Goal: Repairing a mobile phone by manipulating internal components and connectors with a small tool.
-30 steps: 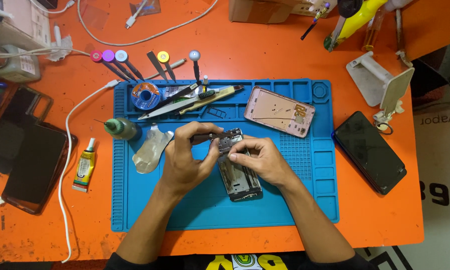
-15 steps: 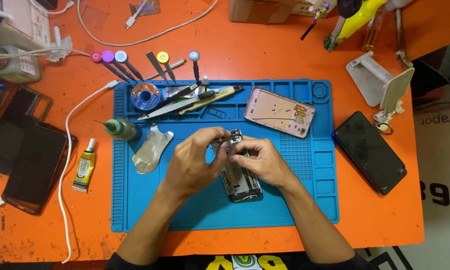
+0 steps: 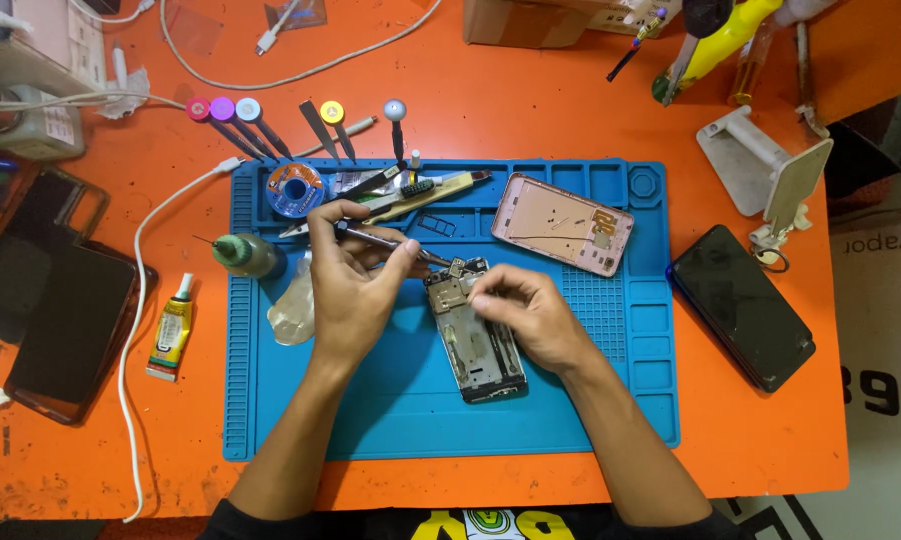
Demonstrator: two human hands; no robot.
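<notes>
Opened phone frame (image 3: 475,335), one, under two hands: left (image 3: 350,290), right (image 3: 525,315).

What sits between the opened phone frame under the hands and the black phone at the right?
In the head view: the blue silicone mat's ribbed right-edge compartments, then bare orange tabletop, between opened phone frame and black phone.

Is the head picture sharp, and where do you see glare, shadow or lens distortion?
Head view: even light and sharp focus on the opened phone under the right hand and on the left hand with its thin tool; soft shadows on the blue mat; faint sheen on the black phone; no obvious edge distortion.
</notes>
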